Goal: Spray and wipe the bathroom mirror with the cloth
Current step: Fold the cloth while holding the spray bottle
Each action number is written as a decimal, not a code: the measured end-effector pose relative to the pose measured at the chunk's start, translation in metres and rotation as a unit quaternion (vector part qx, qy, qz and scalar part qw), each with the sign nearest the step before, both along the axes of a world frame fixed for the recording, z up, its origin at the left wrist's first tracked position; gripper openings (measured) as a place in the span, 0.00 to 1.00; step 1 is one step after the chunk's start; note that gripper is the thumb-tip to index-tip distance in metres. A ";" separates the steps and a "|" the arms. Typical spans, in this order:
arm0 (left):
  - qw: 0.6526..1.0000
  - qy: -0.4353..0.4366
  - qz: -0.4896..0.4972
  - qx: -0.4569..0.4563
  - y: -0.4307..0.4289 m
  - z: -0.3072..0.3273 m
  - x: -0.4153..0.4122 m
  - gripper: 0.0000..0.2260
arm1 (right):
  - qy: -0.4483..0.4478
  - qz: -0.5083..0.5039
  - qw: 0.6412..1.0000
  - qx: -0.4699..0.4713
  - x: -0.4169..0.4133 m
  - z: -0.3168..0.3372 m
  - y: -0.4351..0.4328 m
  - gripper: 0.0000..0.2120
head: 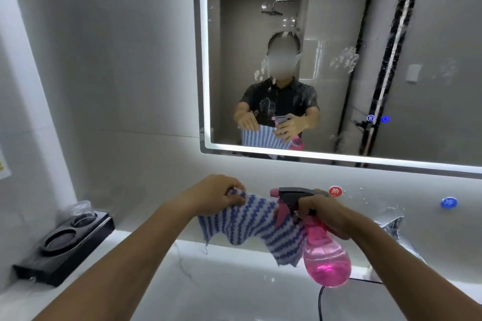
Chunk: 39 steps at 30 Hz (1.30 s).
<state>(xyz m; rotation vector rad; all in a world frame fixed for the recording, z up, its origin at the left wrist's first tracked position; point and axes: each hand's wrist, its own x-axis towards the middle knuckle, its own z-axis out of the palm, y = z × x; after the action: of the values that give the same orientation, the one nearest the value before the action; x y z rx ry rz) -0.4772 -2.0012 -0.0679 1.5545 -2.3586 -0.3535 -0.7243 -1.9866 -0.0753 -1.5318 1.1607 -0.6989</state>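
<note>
The lit-edged bathroom mirror [430, 34] fills the upper right, with foam streaks and droplets across its glass. Below it, over the basin, my left hand [219, 194] pinches the upper left corner of a blue-and-white striped cloth [250, 221], which hangs spread between both hands. My right hand [323, 212] grips the neck of a pink spray bottle [326, 255] with a grey trigger head, nozzle pointing left; the cloth's right edge is caught in the same hand. The bottle is about a third full of pink liquid.
A white basin [221, 281] lies under my arms. A black tray [65, 245] with a wrapped cup stands on the left counter. Red [335, 191] and blue [448, 203] round tap markers sit on the back ledge, a chrome faucet [391, 224] to the right, a black cable [323, 297] below.
</note>
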 end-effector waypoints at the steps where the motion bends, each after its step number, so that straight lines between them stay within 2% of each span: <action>1: 1.000 0.004 -0.007 0.009 0.000 0.001 0.001 0.16 | 0.002 -0.005 1.000 0.008 -0.002 0.000 -0.001 0.13; 4: 0.998 0.051 0.000 0.040 0.001 0.002 0.004 0.13 | 0.009 -0.006 1.000 0.017 -0.006 0.003 -0.001 0.24; 7: 0.997 0.051 0.001 0.062 0.002 0.004 0.007 0.09 | 0.016 0.001 1.000 0.024 -0.008 0.008 -0.002 0.32; 12: 0.993 0.052 -0.017 0.100 0.005 0.007 0.000 0.08 | -0.011 0.018 0.997 0.068 -0.004 0.017 0.005 0.23; 16: 0.992 0.038 0.007 0.116 0.006 0.007 -0.002 0.08 | -0.012 0.015 0.997 0.080 -0.002 0.014 0.010 0.28; 20: 0.989 -0.055 0.110 0.087 0.002 -0.006 -0.014 0.16 | -0.056 -0.002 0.994 0.097 0.005 0.006 0.010 0.25; 21: 0.985 -0.059 0.137 0.092 0.003 -0.011 -0.021 0.16 | -0.078 0.000 0.992 0.101 0.008 0.004 0.010 0.24; 22: 0.981 -0.023 0.155 0.119 0.005 -0.015 -0.027 0.15 | -0.105 0.002 0.989 0.105 0.012 0.002 0.011 0.23; 23: 0.969 0.067 0.162 0.174 0.007 -0.019 -0.033 0.14 | -0.136 0.002 0.984 0.111 0.017 0.001 0.012 0.20; 24: 0.935 0.195 0.161 0.249 0.009 -0.023 -0.038 0.12 | -0.171 0.004 0.978 0.118 0.021 0.000 0.012 0.17; 26: 0.831 0.402 0.136 0.359 0.015 -0.028 -0.046 0.11 | -0.233 0.027 0.964 0.128 0.026 -0.001 0.014 0.14; 28: 0.752 0.519 0.099 0.394 0.013 -0.040 -0.046 0.19 | -0.258 0.062 0.957 0.121 0.028 0.001 0.016 0.18; 30: 0.708 0.577 0.069 0.401 0.011 -0.055 -0.044 0.28 | -0.251 0.085 0.957 0.114 0.029 0.004 0.016 0.21; 32: 0.666 0.634 0.044 0.390 0.013 -0.066 -0.045 0.30 | -0.252 0.094 0.957 0.106 0.032 0.008 0.016 0.22; 34: 0.623 0.690 0.018 0.368 0.014 -0.074 -0.053 0.26 | -0.256 0.091 0.957 0.101 0.037 0.011 0.016 0.22; 36: 0.594 0.730 0.015 0.338 0.016 -0.081 -0.065 0.23 | -0.256 0.096 0.956 0.102 0.040 0.014 0.018 0.22; 39: 0.562 0.761 0.038 0.321 0.020 -0.080 -0.076 0.09 | -0.225 0.057 0.970 0.071 0.042 0.016 0.022 0.21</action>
<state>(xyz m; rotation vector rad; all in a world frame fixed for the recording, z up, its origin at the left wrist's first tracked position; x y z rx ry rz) -0.5528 -1.9810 -0.1483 0.6856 -0.6878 -1.7553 -0.6827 -1.9648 -0.0594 -1.2252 0.7580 -0.8156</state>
